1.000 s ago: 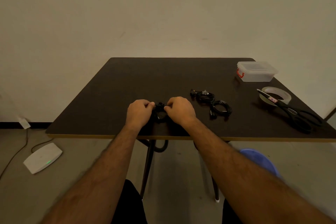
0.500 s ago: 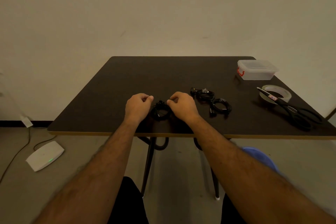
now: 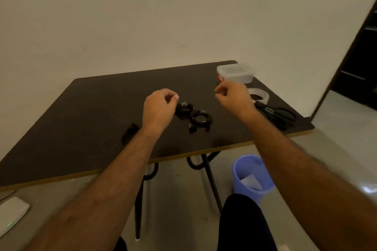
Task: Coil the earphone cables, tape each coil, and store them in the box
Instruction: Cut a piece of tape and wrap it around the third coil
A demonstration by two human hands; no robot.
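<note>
Three coils (image 3: 184, 108) are seen lying on the desk (image 3: 85, 112), none yet stored in the closed box (image 3: 235, 73), while both hands (image 3: 160, 108) are curled, seemingly empty.

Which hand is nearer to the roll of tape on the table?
Right. The right hand hovers just left of the tape roll, almost overlapping it. The left hand is farther left, beyond the cable coils.
</note>
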